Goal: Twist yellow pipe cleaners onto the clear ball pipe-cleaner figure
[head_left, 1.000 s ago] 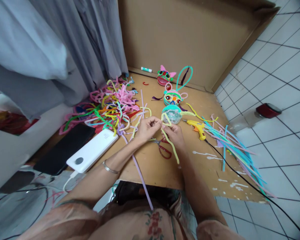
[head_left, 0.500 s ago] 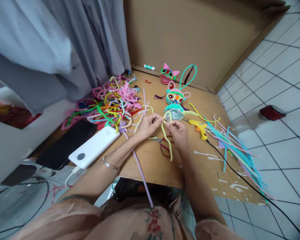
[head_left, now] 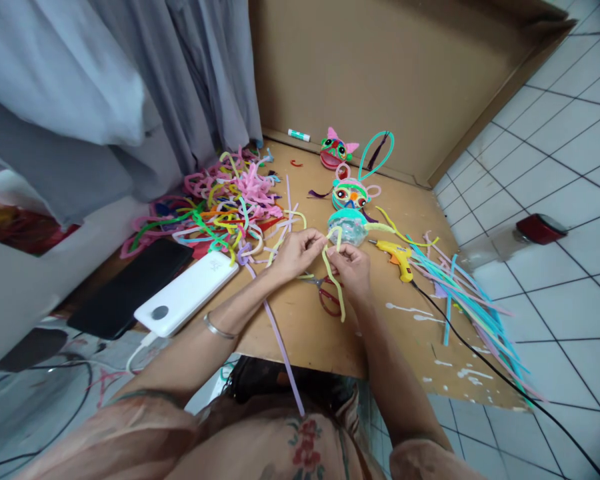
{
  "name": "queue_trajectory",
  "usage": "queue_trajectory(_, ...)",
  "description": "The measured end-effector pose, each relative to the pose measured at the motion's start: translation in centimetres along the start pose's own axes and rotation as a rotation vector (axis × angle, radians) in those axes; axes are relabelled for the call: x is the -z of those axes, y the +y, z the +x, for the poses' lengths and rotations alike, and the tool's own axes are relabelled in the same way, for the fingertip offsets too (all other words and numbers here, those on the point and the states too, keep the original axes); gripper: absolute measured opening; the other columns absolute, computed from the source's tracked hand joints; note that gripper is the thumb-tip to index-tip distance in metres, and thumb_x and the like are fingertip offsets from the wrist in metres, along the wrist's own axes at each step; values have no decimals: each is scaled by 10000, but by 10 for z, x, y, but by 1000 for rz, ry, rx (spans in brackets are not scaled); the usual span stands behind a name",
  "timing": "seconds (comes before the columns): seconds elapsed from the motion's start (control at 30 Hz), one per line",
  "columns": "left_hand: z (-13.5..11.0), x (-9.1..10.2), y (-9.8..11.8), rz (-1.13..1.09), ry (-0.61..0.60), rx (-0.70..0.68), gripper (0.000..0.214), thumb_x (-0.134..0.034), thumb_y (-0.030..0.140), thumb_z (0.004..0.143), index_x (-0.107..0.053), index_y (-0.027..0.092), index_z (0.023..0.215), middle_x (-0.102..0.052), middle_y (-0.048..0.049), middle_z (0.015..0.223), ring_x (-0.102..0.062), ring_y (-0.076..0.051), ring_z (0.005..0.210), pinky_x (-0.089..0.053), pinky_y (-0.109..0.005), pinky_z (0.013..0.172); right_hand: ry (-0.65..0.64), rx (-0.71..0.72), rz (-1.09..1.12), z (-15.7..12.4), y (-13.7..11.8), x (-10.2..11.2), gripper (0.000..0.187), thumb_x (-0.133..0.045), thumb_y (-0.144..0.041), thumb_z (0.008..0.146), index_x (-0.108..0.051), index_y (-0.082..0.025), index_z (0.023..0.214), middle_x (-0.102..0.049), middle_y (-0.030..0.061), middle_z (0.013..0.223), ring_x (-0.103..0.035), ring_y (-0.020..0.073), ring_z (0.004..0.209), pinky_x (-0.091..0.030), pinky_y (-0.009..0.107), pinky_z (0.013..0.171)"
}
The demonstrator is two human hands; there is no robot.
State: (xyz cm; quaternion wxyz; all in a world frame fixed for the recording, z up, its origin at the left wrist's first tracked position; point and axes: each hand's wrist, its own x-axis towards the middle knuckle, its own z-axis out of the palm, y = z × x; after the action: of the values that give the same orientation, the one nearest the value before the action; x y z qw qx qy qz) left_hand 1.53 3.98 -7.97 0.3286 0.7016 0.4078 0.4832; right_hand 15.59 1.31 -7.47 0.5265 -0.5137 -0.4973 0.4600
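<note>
A pale yellow pipe cleaner is pinched between the fingertips of my left hand and my right hand. Its upper part is bent into a loop, and a long tail hangs toward the table's front. Just beyond my fingers sits a round clear piece with a turquoise fuzzy rim; a yellow-green strand sticks out from its right side. Red-handled scissors lie under my hands, partly hidden by the tail and my right hand.
Tangled pipe cleaners heap at the left beside a white power bank and a black phone. On the right lie a yellow glue gun with its cord and straight pipe cleaners. Two decorated animal heads stand behind.
My right hand has shifted slightly left and up, closer to my left fingertips. The yellow pipe cleaner stays in both hands; the view has moved a little.
</note>
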Motion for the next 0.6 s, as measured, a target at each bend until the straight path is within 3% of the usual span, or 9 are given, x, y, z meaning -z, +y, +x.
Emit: queue_trajectory(0.6,1,8,6,117,-37,-56,285,-490,333,866,-563,137,672,-458,34,564,-392,-84,547,-304,-210,539,28,17,-23,2,-1,0,268,-679,-430,607,-591,-177,626,-476,-66,471,-393,60,433,-363,209,455)
